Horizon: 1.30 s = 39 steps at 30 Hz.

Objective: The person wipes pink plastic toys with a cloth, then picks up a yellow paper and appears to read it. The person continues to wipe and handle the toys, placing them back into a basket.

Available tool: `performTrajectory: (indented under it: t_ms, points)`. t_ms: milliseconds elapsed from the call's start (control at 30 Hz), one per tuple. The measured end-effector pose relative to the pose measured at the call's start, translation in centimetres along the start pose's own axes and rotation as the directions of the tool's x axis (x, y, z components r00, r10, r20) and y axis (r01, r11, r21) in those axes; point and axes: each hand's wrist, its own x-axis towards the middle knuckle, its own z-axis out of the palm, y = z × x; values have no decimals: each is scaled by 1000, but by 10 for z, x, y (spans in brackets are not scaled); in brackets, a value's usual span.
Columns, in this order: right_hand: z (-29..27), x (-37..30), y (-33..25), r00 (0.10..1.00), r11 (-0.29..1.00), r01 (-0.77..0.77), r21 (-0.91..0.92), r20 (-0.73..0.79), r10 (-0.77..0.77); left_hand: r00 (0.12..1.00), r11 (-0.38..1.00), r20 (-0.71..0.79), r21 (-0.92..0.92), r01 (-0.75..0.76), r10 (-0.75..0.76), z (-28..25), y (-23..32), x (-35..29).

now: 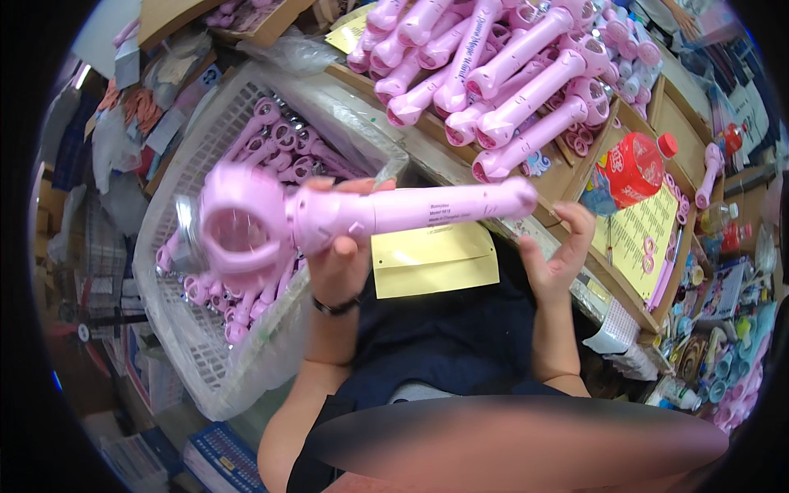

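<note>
My left hand (pixel 341 267) grips a pink toy wand (pixel 444 204) near its ring-shaped head. The wand lies level across the view, head to the left, with small print on its handle and a clear round part in the head. Beside the handle's far end, my right hand (pixel 561 251) is raised with thumb and fingers apart, holding nothing. Behind the wand, a yellow sheet (pixel 436 275) shows in front of my dark clothing; its upper part is hidden by the handle.
At left stands a white plastic basket (pixel 177 329) of pink wands. More pink wands (pixel 526 90) are piled on the bench ahead. On the right are a red-labelled bottle (pixel 629 172), a yellow printed sheet (pixel 637 234) and a cardboard tray (pixel 637 308).
</note>
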Motion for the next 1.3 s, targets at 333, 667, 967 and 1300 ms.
performTrajectory:
  t_ms: [333,667,967,1300]
  points:
    - [69,-20,-15,896,929,-336,153,355,265,990,905,68,402,-142,125,22,3,65]
    - [89,-55,-47,770,677,-616,402,489,411,910,796,-87,524,-304,406,12,-54,51]
    - [66,-62,-40,407,-221,-898,381,910,-83,596,343,802,-550,761,-35,19,-53,44]
    - [29,-70,-40,673,673,-688,271,585,452,948,948,192,243,203,-253,34,-61,-25]
